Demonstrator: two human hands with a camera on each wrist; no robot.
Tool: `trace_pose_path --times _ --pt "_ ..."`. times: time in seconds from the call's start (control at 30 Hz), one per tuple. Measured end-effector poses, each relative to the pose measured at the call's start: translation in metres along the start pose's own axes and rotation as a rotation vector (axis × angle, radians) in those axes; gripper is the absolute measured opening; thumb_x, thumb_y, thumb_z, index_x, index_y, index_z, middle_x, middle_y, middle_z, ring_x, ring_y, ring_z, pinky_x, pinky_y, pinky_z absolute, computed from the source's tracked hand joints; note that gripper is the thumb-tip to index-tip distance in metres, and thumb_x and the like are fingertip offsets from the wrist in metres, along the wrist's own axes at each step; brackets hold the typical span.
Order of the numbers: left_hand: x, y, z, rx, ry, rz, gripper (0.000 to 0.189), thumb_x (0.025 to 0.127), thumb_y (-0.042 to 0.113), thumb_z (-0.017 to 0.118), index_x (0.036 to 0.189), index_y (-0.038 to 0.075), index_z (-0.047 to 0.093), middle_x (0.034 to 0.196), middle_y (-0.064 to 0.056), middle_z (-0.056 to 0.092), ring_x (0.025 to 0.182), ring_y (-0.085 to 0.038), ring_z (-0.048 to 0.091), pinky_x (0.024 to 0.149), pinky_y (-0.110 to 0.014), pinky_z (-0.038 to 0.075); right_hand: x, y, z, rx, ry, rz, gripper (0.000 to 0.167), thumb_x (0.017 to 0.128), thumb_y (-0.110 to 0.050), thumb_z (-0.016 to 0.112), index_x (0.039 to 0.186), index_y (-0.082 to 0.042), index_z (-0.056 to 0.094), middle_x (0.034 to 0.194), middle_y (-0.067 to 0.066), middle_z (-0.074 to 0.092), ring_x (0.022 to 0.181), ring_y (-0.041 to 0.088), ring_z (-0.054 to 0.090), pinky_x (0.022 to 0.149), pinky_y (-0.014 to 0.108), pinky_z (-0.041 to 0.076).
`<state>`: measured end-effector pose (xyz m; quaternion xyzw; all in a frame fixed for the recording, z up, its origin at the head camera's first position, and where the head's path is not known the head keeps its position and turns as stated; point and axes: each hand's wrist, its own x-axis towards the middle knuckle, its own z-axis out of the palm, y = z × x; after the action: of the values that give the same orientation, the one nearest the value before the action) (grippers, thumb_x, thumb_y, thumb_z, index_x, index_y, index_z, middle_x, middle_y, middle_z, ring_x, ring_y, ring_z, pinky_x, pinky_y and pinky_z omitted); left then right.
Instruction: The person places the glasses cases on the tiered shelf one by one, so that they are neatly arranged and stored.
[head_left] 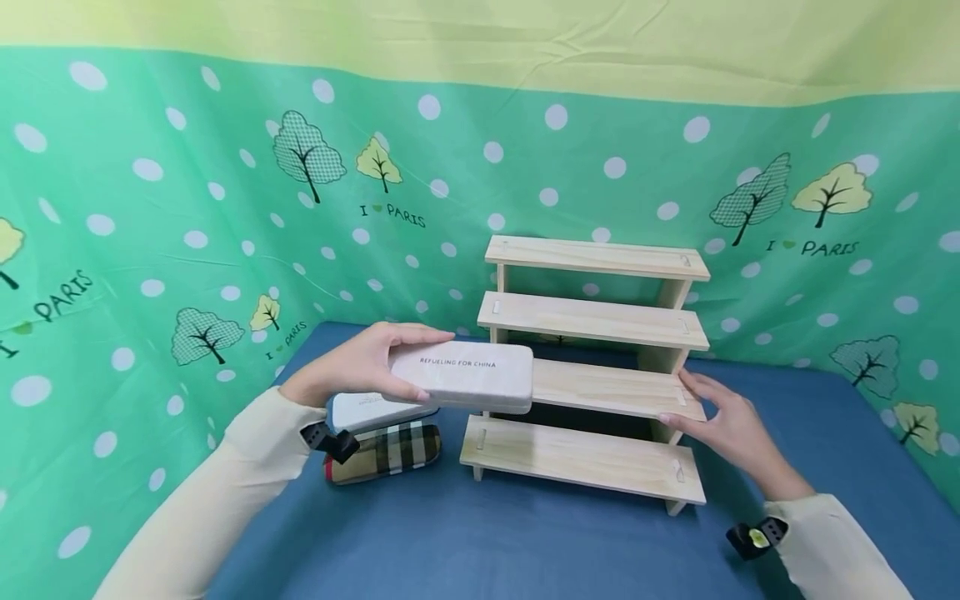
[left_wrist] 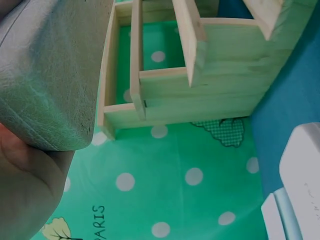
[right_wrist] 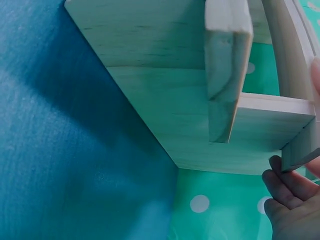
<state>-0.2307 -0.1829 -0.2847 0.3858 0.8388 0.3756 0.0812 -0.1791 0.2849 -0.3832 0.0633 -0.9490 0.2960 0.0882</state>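
My left hand (head_left: 358, 363) grips a pale grey glasses case (head_left: 468, 379) by its left end, thumb at the front and fingers at the back. Lettering on its lid reads "REFUELING FOR CHINA". The case is held up in front of the left part of a four-tier wooden display shelf (head_left: 577, 454), overlapping the second board from the bottom in the head view. My right hand (head_left: 723, 425) holds the right end of that board, thumb along the front edge; in the right wrist view its fingers (right_wrist: 285, 187) curl at the board's end.
Below my left hand on the blue cloth (head_left: 510, 542) lie a white case (head_left: 375, 410), partly hidden, and a plaid case (head_left: 386, 454). A green dotted curtain (head_left: 510, 183) printed with trees hangs right behind the shelf.
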Motion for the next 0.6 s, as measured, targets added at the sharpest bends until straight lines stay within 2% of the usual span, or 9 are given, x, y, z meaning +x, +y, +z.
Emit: trace_pose_path --times 0.2,0.37,0.6 --pt "0.013 0.004 -0.004 -0.012 0.023 0.005 0.071 0.07 0.021 0.082 0.135 0.015 0.054 0.129 -0.002 0.056 0.098 -0.019 0.051 0.077 -0.032 0.045 0.004 -0.002 0.007 0.022 0.013 -0.027 0.086 0.079 -0.041 0.074 0.144 0.0 0.035 0.14 0.032 0.035 0.123 0.053 0.035 0.09 0.066 0.033" --pt "0.025 0.006 -0.007 -0.033 0.022 0.011 0.072 0.07 0.018 0.081 0.136 0.009 0.052 0.133 -0.006 0.053 0.1 -0.021 0.053 0.078 -0.033 0.047 0.008 -0.006 0.012 0.028 0.011 -0.033 0.086 0.078 -0.041 0.074 0.143 0.001 0.036 0.141 0.031 0.036 0.124 0.052 0.035 0.091 0.065 0.033" --pt "0.04 0.008 -0.014 -0.024 0.046 -0.013 0.071 0.07 0.019 0.082 0.135 0.014 0.054 0.134 -0.006 0.053 0.097 -0.02 0.054 0.077 -0.031 0.046 0.011 -0.013 0.016 0.018 -0.003 -0.021 0.088 0.078 -0.045 0.073 0.144 -0.001 0.035 0.141 0.031 0.035 0.126 0.052 0.034 0.092 0.065 0.033"
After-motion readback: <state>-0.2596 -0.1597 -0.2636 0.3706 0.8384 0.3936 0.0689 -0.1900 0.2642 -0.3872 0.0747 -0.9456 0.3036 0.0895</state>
